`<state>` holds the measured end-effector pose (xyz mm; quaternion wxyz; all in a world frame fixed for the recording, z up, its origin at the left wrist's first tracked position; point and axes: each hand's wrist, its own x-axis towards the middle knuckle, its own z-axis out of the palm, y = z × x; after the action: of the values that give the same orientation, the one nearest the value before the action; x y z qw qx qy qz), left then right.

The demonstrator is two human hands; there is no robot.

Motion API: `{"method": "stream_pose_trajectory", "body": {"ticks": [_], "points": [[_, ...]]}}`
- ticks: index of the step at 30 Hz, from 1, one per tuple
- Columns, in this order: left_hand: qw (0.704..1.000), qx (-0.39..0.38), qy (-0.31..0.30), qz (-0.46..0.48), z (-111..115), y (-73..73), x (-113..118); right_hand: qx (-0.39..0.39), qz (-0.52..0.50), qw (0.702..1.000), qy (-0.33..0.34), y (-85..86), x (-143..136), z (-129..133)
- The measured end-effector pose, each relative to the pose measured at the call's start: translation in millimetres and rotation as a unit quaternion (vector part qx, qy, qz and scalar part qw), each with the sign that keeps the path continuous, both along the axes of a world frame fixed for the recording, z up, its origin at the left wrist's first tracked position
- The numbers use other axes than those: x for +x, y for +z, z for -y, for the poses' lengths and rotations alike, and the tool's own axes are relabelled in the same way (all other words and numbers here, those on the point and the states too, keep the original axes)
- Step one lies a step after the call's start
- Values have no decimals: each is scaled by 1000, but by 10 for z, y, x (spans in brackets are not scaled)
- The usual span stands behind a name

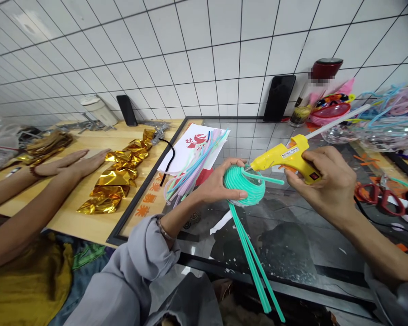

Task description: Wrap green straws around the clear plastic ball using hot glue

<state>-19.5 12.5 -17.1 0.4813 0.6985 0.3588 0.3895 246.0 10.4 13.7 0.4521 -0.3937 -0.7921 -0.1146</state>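
My left hand (pixel 220 181) is wrapped round a green coiled ball (pixel 249 192) made of ribbed, stem-like strips, holding it above the dark glossy tabletop. One loose green strip end (pixel 268 179) sticks out to the right from its top. In my right hand (pixel 326 181) is a yellow hot glue gun (pixel 285 154) with a long pale glue stick in its back. Its nozzle touches or nearly touches the ball's upper rim beside the loose strip. Below the ball, several straight green strips (pixel 249 258) reach down past the table's front edge.
A bundle of pastel strips (pixel 197 167) lies on white paper (pixel 177 154) with red cutouts. Crumpled gold foil (pixel 119 176) lies by another person's hands (pixel 85 163) at left. Red-handled scissors (pixel 383 199) and a heap of craft supplies (pixel 387 113) are at right; a phone (pixel 279 97) leans on the wall.
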Motion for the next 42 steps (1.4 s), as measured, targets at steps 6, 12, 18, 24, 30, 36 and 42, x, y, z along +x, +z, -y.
{"method": "stream_pose_trajectory", "body": {"ticks": [6,12,18,24,30,36,42], "points": [[999,34,-14,-17,-7,15,-28,-127,-118,985,-11,-120,38,-116],[997,60,-14,-36,-12,38,-72,-346,-197,914,-77,-201,116,-277],[997,62,-30,-31,-15,45,-80,-382,-19,887,-258,-319,281,-416],[997,61,-37,-41,-17,40,-98,-348,88,899,-252,-504,314,-449],[995,87,-42,-33,-20,12,-84,-307,130,918,-213,-550,359,-443],[991,118,-47,-45,-3,26,-65,-188,59,978,-65,-78,164,-159],[986,146,-41,-66,30,57,-50,-37,88,987,129,296,-423,380]]}}
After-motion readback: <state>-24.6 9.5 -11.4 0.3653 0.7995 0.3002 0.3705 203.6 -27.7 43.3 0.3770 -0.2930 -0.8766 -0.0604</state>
